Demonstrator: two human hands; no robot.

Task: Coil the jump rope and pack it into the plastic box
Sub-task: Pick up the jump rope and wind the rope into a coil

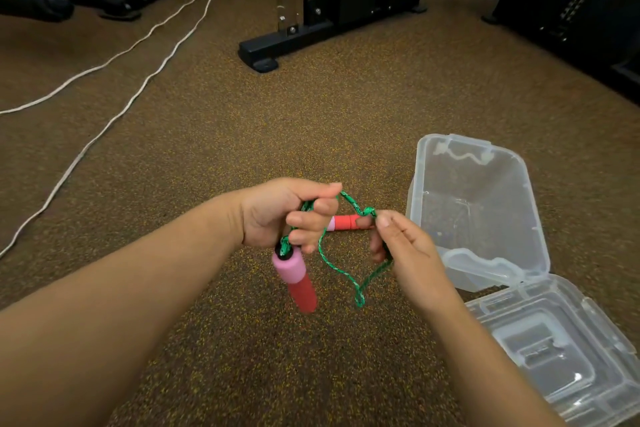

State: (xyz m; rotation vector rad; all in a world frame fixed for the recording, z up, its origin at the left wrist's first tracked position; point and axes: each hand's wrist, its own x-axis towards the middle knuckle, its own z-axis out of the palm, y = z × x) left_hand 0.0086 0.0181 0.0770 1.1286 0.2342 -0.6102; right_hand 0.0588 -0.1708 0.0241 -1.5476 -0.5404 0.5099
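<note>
Left hand (289, 215) fists the gathered rope (329, 258), one handle (297, 279) hanging below it; right hand (403, 246) pinches the loose loop. The open box (420, 163) sits on the floor just right of the right hand, the nearer one.

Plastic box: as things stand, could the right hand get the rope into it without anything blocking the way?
Probably yes. The plastic box stands open just beside the right hand, its lid swung down onto the floor on the near side, and nothing lies between them. The hand is busy, though, pinching the green rope.
</note>
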